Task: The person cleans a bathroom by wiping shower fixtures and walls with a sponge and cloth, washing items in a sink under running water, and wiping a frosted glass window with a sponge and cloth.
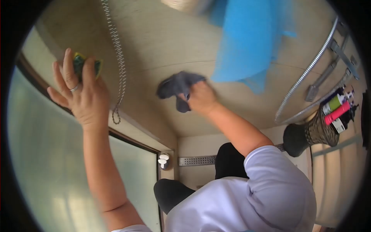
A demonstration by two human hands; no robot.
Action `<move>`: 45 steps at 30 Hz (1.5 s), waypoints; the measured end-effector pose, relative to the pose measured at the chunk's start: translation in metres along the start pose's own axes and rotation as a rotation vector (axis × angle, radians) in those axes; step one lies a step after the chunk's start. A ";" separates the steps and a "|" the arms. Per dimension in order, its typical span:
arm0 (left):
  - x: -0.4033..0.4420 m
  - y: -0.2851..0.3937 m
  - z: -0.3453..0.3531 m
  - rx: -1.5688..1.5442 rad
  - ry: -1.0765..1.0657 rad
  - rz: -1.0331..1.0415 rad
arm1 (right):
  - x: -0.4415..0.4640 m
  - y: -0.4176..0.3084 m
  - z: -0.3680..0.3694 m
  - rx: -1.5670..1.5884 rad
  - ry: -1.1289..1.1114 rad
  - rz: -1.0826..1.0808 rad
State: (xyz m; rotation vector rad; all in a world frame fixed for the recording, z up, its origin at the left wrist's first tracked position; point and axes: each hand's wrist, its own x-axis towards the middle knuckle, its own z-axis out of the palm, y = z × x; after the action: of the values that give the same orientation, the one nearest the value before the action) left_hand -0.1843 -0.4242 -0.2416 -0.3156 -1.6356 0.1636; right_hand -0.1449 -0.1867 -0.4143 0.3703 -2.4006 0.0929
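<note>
High on the left, my left hand (89, 98) has its back toward me, some fingers spread. A green scouring sponge (79, 66) with yellow edges shows between its fingers; the palm side is hidden. Near the middle, my right hand (201, 97) grips a bunched dark grey cloth (176, 86) against the beige wall (154, 46). The cloth and right hand are slightly blurred. A beaded chain (120, 65) hangs between the two hands.
A blue translucent sheet (245, 42) hangs at the top. On the right are a metal shower hose (305, 73), a handheld sprayer (319, 85) and a woven basket (322, 129) of bottles. A frosted glass panel (50, 143) stands left, a slotted drain (197, 160) below.
</note>
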 end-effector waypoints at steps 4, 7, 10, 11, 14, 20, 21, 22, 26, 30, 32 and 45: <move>-0.002 0.008 -0.007 0.039 -0.058 0.148 | -0.100 0.078 -0.043 -0.217 -0.101 0.841; -0.001 0.040 -0.023 -0.224 -0.135 0.193 | -0.142 0.109 -0.002 0.135 0.865 1.115; -0.014 0.078 -0.028 -0.390 -0.244 0.271 | -0.084 0.059 0.028 0.449 1.268 1.258; -0.020 0.096 -0.028 -0.445 -0.279 0.312 | -0.089 0.044 0.054 -0.053 0.737 0.893; -0.043 0.134 -0.023 -0.517 -0.269 0.414 | -0.069 0.026 0.049 -0.049 0.661 0.353; -0.059 0.150 0.015 -0.588 -0.052 0.483 | -0.171 0.138 -0.038 -0.263 -0.185 0.849; -0.057 0.153 0.018 -0.593 -0.035 0.504 | -0.208 0.162 -0.033 -0.296 -0.048 1.042; -0.057 0.152 0.022 -0.591 -0.020 0.521 | -0.244 0.182 -0.026 -0.304 0.154 1.230; -0.065 0.148 0.048 -0.620 -0.117 0.566 | -0.263 0.192 0.023 -0.001 0.901 1.670; -0.078 0.158 0.071 -0.625 -0.182 0.542 | -0.158 0.095 0.083 0.148 0.721 1.428; -0.075 0.165 0.071 -0.670 -0.170 0.510 | -0.127 0.054 0.091 0.085 0.468 0.942; -0.082 0.174 0.082 -0.816 -0.073 0.338 | -0.201 0.161 0.094 0.226 0.815 1.729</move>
State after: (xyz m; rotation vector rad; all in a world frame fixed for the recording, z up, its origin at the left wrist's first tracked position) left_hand -0.2424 -0.2770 -0.3786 -1.2202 -1.6476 -0.2562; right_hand -0.1076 0.0001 -0.6115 -1.4142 -1.2443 1.0143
